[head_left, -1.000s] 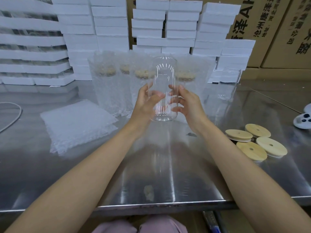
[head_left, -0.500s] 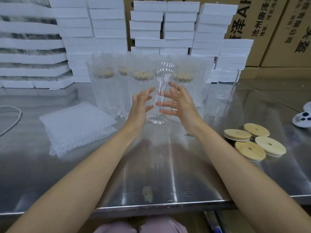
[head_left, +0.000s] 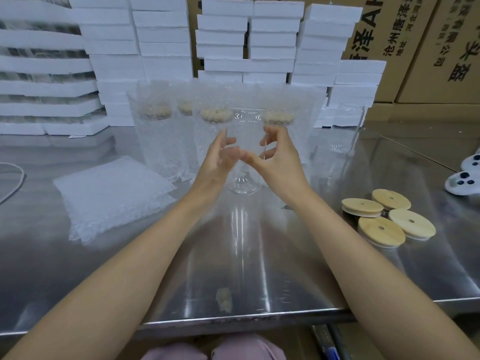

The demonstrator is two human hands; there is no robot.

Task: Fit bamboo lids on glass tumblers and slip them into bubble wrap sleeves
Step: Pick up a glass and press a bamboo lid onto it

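Steel table (head_left: 130,281) in front of me — four bamboo lids (head_left: 381,219) lie to my right, flat bubble wrap sleeves (head_left: 109,196) to my left. A bare tumbler (head_left: 246,126) stands upright mid-table. My left hand (head_left: 217,162) and right hand (head_left: 280,162) are cupped round it, fingers loosely bent — can't tell if I'm actually gripping. Wrapped tumblers (head_left: 155,131) crowd just behind, then foam blocks (head_left: 161,35) and cartons (head_left: 384,35) reading 沧州, 唐泽.

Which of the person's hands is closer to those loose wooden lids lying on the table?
Right. The bamboo lids lie to the right of the right hand; the left hand is farther off, across the glass tumbler.
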